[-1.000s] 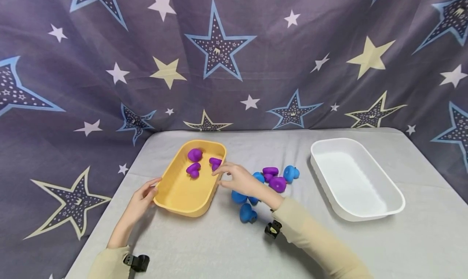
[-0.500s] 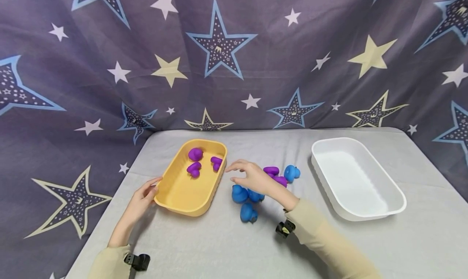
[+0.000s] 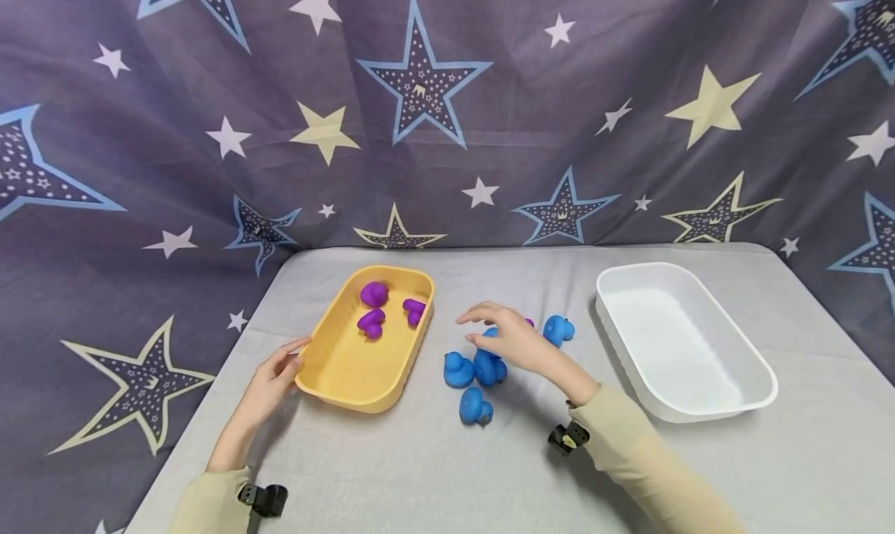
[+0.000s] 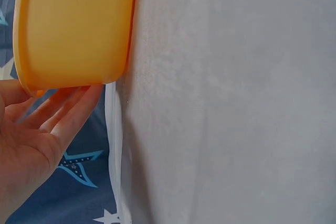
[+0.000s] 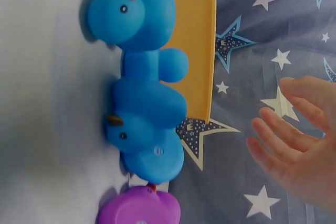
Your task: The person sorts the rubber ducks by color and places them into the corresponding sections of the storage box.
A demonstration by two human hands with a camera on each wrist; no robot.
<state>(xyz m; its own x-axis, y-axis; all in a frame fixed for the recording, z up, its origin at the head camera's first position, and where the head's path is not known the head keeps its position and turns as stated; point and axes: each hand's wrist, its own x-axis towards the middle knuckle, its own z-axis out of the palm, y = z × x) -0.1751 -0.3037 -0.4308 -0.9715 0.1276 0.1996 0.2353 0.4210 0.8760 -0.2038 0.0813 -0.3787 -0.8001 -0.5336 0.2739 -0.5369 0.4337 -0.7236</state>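
My left hand [image 3: 271,378] holds the near left end of a yellow tray [image 3: 336,367]; in the left wrist view, thumb and fingers meet its rim and outer wall. Three purple rubber ducks lie inside, one purple duck [image 3: 374,294] toward the back. To the tray's right, my right hand [image 3: 513,340] hovers over loose ducks, fingers spread and bent loosely, holding nothing. Below and beside it are several blue rubber ducks [image 3: 475,407]. Behind the hand, a sliver of purple duck [image 3: 529,322] shows; the right wrist view gives a fuller purple duck [image 5: 139,208].
A white tray [image 3: 751,394] stands on the right of the table. A blue duck [image 3: 557,329] sits between it and the right hand. Grey cloth [image 3: 391,479] covers the table, and a star-patterned curtain [image 3: 419,184] hangs behind.
My right hand has drawn back from the yellow tray's right rim, moving right over the loose ducks. The left hand, tray and ducks stay where they were.
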